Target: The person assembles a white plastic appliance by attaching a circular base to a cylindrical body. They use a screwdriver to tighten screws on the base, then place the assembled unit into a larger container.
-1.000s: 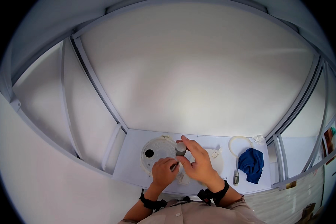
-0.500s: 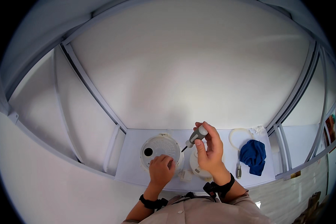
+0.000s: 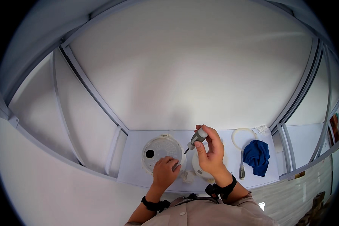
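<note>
In my right hand (image 3: 211,152) is a screwdriver (image 3: 197,138) with a grey handle and pale butt end. Its short dark shaft tilts down and to the left, with the tip above the gap between two round parts. My left hand (image 3: 165,170) rests over the near right rim of a round white housing (image 3: 151,144) that has a black disc (image 3: 150,153) on its face. Those fingers are pinched around a small greyish piece, too small to name. Below my right hand a second round white part (image 3: 197,164) lies partly covered.
Right of my hands lie another screwdriver (image 3: 242,171), a pale ring (image 3: 235,140) and a crumpled blue cloth (image 3: 256,158). A small clear-white piece (image 3: 188,176) sits near the front edge. White walls and metal frame posts (image 3: 298,90) enclose the white table (image 3: 130,165).
My left hand has shifted slightly right along the housing, and a greyish piece now shows at its fingertips. The right hand with the screwdriver has barely moved.
</note>
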The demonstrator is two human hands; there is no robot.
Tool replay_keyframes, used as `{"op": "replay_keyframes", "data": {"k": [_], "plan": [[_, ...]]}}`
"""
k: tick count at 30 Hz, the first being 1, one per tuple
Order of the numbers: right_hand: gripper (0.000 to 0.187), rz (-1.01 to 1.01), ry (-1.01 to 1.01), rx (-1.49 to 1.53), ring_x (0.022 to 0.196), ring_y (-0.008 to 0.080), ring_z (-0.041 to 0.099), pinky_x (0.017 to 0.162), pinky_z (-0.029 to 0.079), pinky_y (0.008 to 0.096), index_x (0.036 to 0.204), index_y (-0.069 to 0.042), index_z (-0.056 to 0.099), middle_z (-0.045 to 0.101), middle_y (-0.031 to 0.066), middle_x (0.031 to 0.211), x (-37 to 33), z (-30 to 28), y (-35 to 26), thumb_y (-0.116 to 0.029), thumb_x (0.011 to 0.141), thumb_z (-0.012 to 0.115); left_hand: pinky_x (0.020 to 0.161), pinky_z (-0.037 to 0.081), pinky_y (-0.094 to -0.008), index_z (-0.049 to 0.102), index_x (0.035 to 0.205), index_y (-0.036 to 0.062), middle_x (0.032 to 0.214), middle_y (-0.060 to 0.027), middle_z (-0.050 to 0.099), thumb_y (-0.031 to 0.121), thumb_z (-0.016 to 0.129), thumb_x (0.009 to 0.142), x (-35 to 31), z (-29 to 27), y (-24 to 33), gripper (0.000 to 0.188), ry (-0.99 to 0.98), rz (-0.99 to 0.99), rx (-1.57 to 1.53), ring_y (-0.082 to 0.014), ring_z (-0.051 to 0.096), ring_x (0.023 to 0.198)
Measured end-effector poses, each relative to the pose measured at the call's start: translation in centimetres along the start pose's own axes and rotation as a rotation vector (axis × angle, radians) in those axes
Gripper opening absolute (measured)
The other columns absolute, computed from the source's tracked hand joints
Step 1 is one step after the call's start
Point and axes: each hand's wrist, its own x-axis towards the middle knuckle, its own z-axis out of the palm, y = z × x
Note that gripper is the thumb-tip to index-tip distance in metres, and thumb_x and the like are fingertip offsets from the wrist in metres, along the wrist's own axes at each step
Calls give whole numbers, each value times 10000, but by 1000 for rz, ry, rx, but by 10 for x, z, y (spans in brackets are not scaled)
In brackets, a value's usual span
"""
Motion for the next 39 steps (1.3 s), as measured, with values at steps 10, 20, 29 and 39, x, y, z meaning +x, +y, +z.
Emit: {"op": "replay_keyframes", "data": {"k": [10, 20, 29, 39], "plan": [[558, 2, -7, 88, 1267, 318, 670, 1074, 557, 426, 1527, 29, 487, 632, 246, 1394, -1, -3, 0, 25, 1006, 686, 869, 549, -427, 832, 976, 106, 1022, -15, 757, 158, 875, 791, -6, -36, -11, 197, -176, 97, -23, -277, 704, 982], [604, 0, -63, 168, 1281, 323, 657, 1096, 554, 444, 1563, 36, 456, 623, 245, 1401, -6, 3, 1, 39, 1003, 683, 983, 479, -430, 849, 946, 174, 1020, 42, 777, 146, 892, 771, -23, -73, -36, 182, -212, 63, 97, -235, 658, 1114], [583, -2, -117, 143, 1260, 343, 673, 1069, 570, 426, 1515, 38, 498, 643, 252, 1381, -14, 17, -1, 49, 971, 706, 876, 538, -445, 806, 1049, 118, 1095, -39, 731, 160, 840, 830, -11, -53, -18, 226, -12, 79, -24, -292, 661, 990], [558, 9, -122, 48, 1213, 365, 705, 1017, 582, 412, 1454, 29, 561, 687, 249, 1354, -21, 25, 3, 44, 928, 747, 824, 551, -432, 811, 1047, 68, 1019, -71, 726, 210, 858, 844, 0, 0, -9, 252, 113, -28, 1, -313, 684, 915]]}}
